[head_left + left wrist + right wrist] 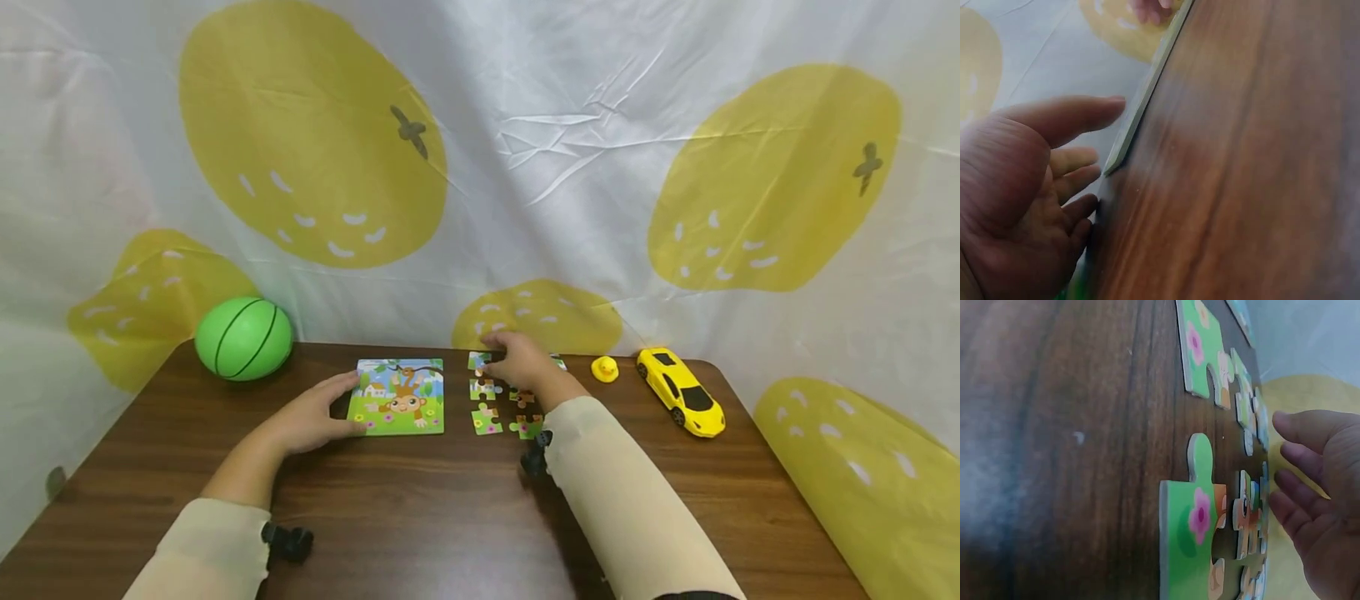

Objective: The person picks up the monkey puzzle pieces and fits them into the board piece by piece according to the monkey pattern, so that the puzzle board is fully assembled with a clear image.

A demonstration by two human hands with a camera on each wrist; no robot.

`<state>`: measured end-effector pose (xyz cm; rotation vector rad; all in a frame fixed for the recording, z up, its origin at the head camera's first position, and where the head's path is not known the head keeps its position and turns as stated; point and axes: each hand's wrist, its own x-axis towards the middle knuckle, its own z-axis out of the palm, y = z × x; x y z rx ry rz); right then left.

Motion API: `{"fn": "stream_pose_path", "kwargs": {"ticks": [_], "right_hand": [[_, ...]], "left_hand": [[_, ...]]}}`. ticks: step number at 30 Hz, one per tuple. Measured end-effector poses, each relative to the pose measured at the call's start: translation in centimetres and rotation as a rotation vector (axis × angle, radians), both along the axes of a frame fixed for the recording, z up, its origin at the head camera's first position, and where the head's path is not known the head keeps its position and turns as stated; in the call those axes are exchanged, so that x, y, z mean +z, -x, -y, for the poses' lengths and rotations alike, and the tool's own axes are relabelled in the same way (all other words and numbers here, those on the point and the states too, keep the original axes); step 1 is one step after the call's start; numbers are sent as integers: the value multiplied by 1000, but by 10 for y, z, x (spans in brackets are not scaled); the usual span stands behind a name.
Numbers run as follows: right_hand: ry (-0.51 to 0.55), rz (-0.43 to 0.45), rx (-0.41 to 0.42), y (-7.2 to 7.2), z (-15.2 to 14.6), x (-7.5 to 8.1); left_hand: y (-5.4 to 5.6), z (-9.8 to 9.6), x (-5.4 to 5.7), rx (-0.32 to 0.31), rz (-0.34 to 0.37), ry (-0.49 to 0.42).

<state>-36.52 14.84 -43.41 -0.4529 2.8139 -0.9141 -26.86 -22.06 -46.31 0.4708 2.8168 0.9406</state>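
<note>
A monkey picture puzzle board (401,408) lies flat on the table. My left hand (311,417) is at its left edge, fingers and thumb spread apart. In the left wrist view that hand (1029,187) appears beside the board's thin edge (1147,87); contact is unclear. Right of the board are several separated jigsaw pieces (487,421) with gaps between them. Over the far pieces reaches my right hand (525,364), covering some of them. The right wrist view has this hand (1329,487) loosely curved, nothing visible in its grasp, past a green piece with a pink flower (1182,550).
A green ball (244,339) sits at the table's back left. Beyond the pieces, to the right, are a small yellow rubber duck (604,369) and a yellow toy car (681,393). A white cloth (480,167) with yellow fruit prints hangs behind the brown table (420,517).
</note>
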Motion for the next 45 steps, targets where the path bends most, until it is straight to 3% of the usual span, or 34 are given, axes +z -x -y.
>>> {"fn": "stream_pose_path", "kwargs": {"ticks": [11,25,33,45], "right_hand": [[-81,6,15,10,5,-5],[-168,-60,62,14,7,-4],[-99,-87,63,12,8,-6],[-14,-167,219,3,46,-2]], "left_hand": [[5,-8,5,-35,26,99],[5,-6,4,-39,26,92],[5,-6,3,-37,17,104],[2,-9,7,-18,30,148]]}}
